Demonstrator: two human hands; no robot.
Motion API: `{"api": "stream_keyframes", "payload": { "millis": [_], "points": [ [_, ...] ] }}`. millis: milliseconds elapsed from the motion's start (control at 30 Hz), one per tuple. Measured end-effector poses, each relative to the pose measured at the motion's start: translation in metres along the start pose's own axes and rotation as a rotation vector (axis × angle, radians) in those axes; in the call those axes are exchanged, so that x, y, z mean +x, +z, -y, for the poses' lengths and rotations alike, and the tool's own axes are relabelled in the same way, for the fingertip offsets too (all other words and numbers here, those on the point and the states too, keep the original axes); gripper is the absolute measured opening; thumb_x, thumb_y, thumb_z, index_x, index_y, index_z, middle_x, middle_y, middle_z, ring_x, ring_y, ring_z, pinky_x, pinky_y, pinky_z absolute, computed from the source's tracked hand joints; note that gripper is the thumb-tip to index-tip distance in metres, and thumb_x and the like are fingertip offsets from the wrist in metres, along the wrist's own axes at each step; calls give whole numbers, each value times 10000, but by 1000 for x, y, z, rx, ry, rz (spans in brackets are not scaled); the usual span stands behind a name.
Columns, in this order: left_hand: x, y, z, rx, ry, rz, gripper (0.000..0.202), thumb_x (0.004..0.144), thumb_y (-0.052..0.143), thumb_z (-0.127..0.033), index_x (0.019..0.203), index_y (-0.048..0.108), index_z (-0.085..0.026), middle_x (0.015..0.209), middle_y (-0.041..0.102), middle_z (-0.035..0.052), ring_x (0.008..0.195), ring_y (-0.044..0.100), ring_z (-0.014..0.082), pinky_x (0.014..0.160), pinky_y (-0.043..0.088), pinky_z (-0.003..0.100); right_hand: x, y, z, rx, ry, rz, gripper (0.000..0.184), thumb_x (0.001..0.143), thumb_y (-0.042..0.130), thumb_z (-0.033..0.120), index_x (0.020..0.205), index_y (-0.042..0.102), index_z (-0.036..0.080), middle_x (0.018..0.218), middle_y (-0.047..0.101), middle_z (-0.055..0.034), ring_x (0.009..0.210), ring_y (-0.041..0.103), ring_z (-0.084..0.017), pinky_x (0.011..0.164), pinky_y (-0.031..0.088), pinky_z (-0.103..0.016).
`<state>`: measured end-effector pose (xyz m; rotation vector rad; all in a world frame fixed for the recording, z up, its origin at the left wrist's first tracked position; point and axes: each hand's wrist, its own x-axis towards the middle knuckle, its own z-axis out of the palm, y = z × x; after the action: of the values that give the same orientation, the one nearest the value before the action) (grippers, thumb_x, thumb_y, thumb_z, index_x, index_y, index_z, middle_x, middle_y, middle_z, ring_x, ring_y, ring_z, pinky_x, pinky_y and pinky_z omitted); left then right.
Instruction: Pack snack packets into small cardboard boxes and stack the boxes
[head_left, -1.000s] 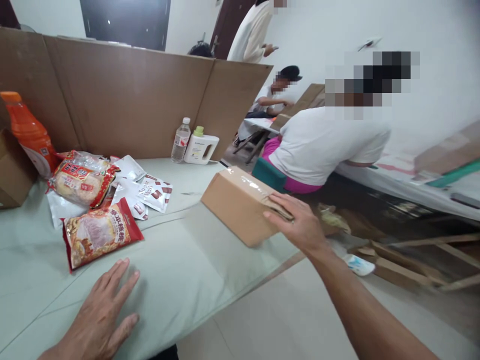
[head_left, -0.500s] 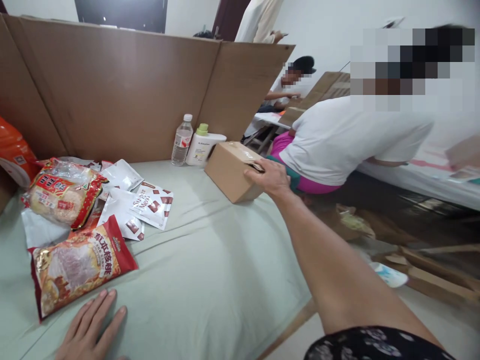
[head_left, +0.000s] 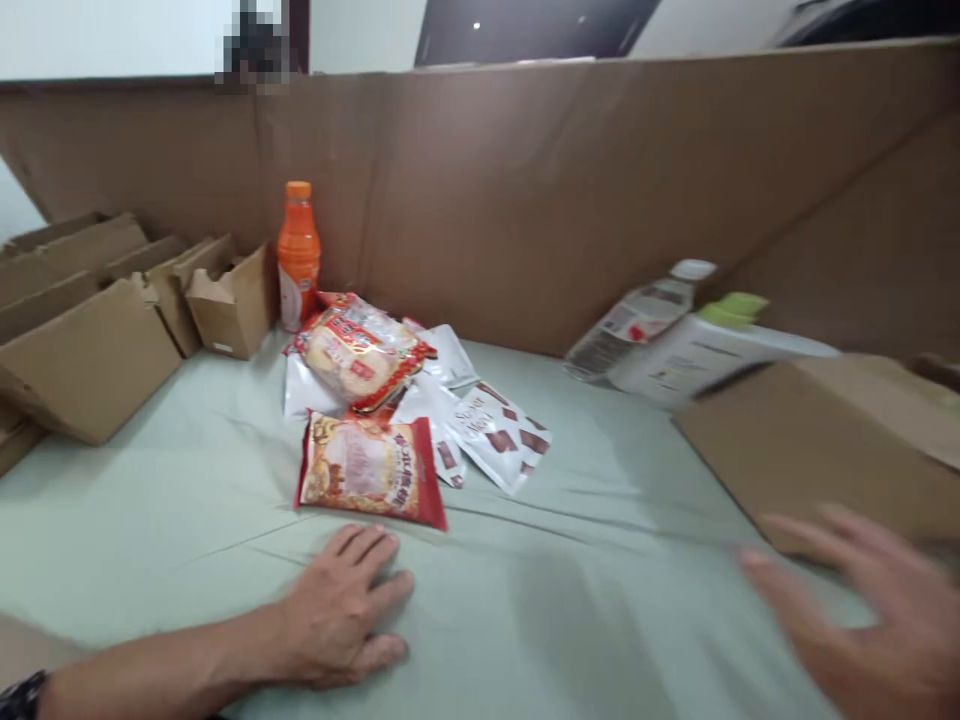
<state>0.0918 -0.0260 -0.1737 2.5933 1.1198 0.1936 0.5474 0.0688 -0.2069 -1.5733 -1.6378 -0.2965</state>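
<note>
Flat on the pale green cloth (head_left: 480, 600) lies my left hand (head_left: 337, 610), fingers spread and holding nothing. Just beyond its fingertips is a red and gold snack packet (head_left: 367, 470). Behind that packet, a clear-windowed bag of round crackers (head_left: 360, 350) rests on several white sachets (head_left: 502, 435) with brown squares. My right hand (head_left: 862, 610), blurred by motion, is in front of the closed cardboard box (head_left: 810, 450) at the right, its fingers apart and nothing in them.
An orange bottle (head_left: 298, 260) stands by several open cardboard boxes (head_left: 90, 350) at the left. A clear water bottle (head_left: 637, 320) and a white bottle with a green cap (head_left: 697, 350) are beside the closed box. A tall cardboard panel (head_left: 480, 190) runs along the back.
The view has swung left, bringing the orange bottle and open boxes fully into sight. My right hand has let go of the closed box and drawn back. My left hand still lies on the cloth.
</note>
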Motion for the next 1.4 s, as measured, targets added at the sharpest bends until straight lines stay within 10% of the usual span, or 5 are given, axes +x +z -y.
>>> {"api": "stream_keyframes", "payload": {
  "millis": [233,467,967,1167,1400],
  "points": [
    [-7,4,-3,-5,17,-84,513,1011,603,-538,1339,663,-148,1487,601,226,1441,537,389,1217,438,542,-60,65,175,398,-92,404,508,940,597,597,1312,669,258,1401,701,-146,1288,679,-395,1064,570,-643],
    [-58,-45,13,-59,41,-402,362,959,655,-355,1281,695,-196,1530,598,149,1513,468,309,1211,477,465,-69,98,205,542,155,523,693,901,627,668,1449,578,247,1470,665,-154,1350,640,-394,1109,531,-617],
    [52,-242,278,211,-674,-699,474,993,723,-367,1415,588,-198,1509,560,132,1362,569,346,1127,493,614,-85,99,200,556,501,542,767,813,648,729,1362,647,194,1437,684,-174,1339,640,-375,1131,519,-493],
    [51,-250,260,211,-727,-559,333,1010,703,-399,1243,673,-162,1278,690,94,1140,691,276,991,592,503,-84,101,200,555,471,503,671,837,644,691,1300,703,209,1338,740,-156,1226,701,-350,1065,566,-485],
    [-55,-238,166,163,-595,-668,365,964,583,-470,941,703,-126,900,695,24,868,668,220,904,578,416,-73,97,214,693,408,454,568,862,675,613,1262,706,211,1233,781,-142,1121,741,-316,1033,580,-486]
  ]
}}
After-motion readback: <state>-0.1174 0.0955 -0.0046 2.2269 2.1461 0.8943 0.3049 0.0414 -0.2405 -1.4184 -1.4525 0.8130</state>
